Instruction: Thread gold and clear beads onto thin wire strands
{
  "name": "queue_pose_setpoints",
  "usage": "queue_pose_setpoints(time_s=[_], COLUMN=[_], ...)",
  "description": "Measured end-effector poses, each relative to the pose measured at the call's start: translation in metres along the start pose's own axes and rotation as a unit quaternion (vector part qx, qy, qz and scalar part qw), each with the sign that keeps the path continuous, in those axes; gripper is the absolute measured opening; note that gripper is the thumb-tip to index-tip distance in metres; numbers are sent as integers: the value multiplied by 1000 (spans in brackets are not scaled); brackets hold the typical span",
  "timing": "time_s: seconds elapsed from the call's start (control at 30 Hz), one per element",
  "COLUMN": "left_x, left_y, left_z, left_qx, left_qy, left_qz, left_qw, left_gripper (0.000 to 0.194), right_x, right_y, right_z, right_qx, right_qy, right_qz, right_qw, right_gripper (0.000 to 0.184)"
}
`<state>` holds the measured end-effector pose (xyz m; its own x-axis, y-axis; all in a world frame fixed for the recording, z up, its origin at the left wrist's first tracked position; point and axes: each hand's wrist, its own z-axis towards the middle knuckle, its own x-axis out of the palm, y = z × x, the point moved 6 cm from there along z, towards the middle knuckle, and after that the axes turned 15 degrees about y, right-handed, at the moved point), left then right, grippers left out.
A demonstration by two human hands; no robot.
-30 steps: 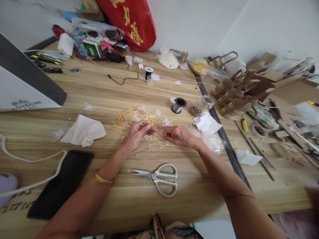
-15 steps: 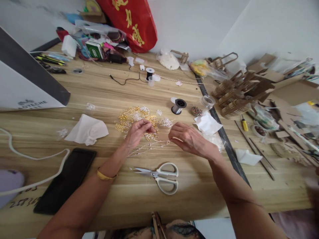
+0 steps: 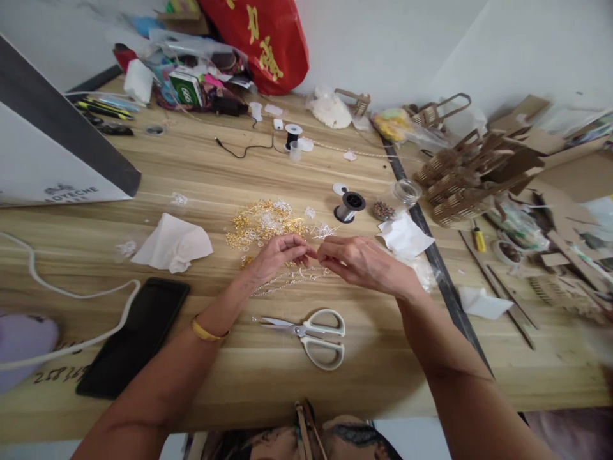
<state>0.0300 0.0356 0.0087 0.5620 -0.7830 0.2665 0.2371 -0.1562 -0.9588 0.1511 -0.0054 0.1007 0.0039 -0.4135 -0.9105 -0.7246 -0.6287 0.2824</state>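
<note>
My left hand [image 3: 283, 255] and my right hand [image 3: 352, 260] meet fingertip to fingertip above the middle of the table. Both are closed in a pinch; whatever sits between the fingers is too small to make out. Behind them lies a spread of gold and clear beads [image 3: 261, 223], with a little heap of thin silvery pins [image 3: 323, 230] at its right. Just under the hands a beaded chain [image 3: 275, 285] stretches across the wood. White-handled scissors [image 3: 306, 332] rest nearer to me, blades pointing left.
A wire spool [image 3: 349, 207] and a tipped clear jar [image 3: 406, 193] stand behind my right hand. White paper [image 3: 172, 243] and a black phone [image 3: 136, 335] lie at left. Small wooden baskets [image 3: 454, 185] crowd the right side, beyond a dark strip [image 3: 440, 275].
My hands have come together; a gap stood between them before. The right hand moved left and the left hand moved right. The whole view has shifted slightly.
</note>
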Motion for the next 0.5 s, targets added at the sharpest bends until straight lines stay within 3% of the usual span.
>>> queue_pose_setpoints(time_s=[0.37,0.5], left_x=[4,1], left_y=[3,5], left_z=[0,0], left_qx=[-12,-13], left_qy=[26,-3], left_qz=[19,-29], left_qw=[999,999], left_gripper=[18,17], right_x=[7,10], right_y=[-19,-47], right_z=[22,19], right_qx=[2,46], right_qy=[-9,-40], right_qz=[36,28], right_qw=[999,998], right_gripper=[15,15])
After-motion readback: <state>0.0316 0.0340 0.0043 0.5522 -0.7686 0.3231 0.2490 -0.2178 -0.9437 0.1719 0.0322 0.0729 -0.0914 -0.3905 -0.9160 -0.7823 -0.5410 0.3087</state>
